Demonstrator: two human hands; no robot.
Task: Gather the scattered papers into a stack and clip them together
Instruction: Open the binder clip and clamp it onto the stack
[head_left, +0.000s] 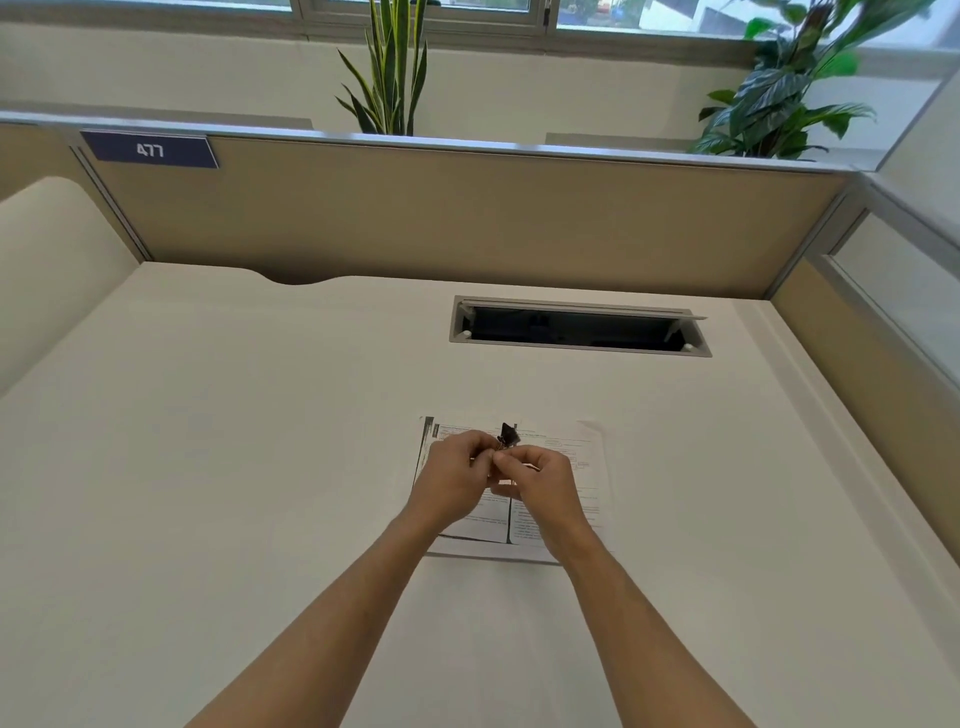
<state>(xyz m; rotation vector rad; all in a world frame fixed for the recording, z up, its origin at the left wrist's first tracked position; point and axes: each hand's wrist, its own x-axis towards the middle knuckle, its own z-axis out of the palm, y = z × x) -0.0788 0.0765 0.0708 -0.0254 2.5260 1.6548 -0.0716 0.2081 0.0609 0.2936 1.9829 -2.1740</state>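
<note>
- Papers (563, 486) lie gathered in one stack on the white desk (234, 467), directly under both hands.
- Left hand (457, 470) and right hand (540, 480) are closed together, pinching the wire handles of a black binder clip (509, 435) held above the stack's far edge.
- Judged step: opening the clip; next it must be seated squarely over that edge.
- Cable tray opening (579, 327) sits well apart; the partition (467, 218) and plants (389, 67) are beyond. Nothing obstructs.
</note>
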